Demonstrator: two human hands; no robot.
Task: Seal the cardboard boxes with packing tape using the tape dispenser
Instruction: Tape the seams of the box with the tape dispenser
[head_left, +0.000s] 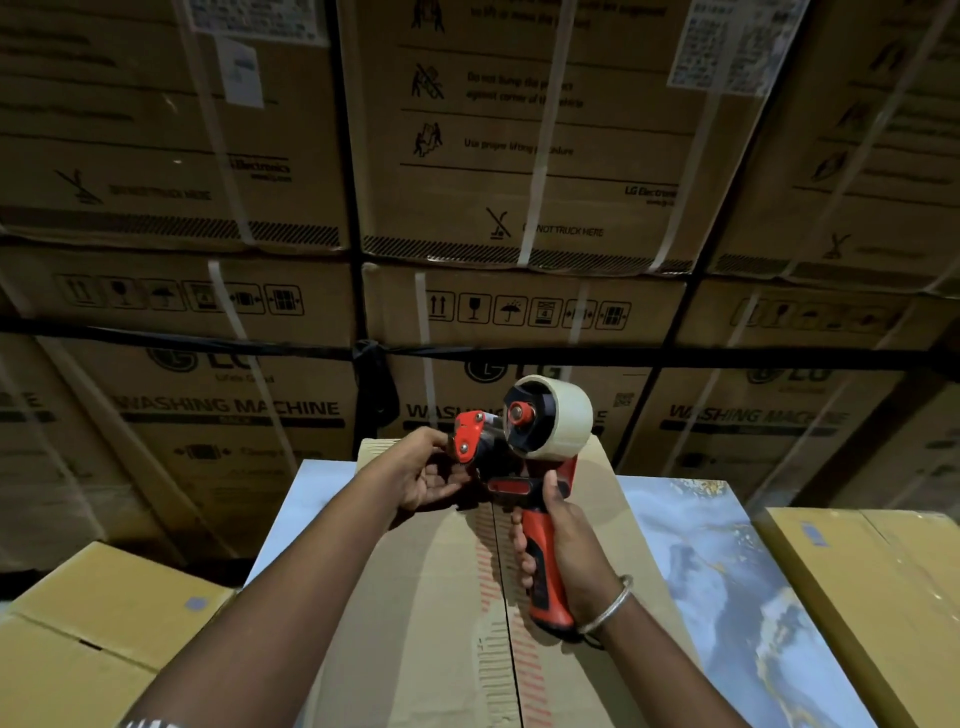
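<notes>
Two hands share one tool. The right hand (563, 545) forms the grip, fingers wrapped round the orange handle of the tape dispenser (524, 467), which it holds raised above the cardboard box (441, 597). The tape roll (563, 415) sits above and just beyond the grip; the left hand (426, 475), to the grip's left, has loosely curled fingers touching the dispenser's front end, apparently feeling for the tape's free end, which cannot be made out. The box lies directly beneath the grip on a marbled worktop (727, 597), its centre seam showing no fresh tape. Likely hazards: fingertips working near the cutter could be nicked; a free end pulled loose could fold back on itself; a start off the seam would leave the flaps unsealed.
</notes>
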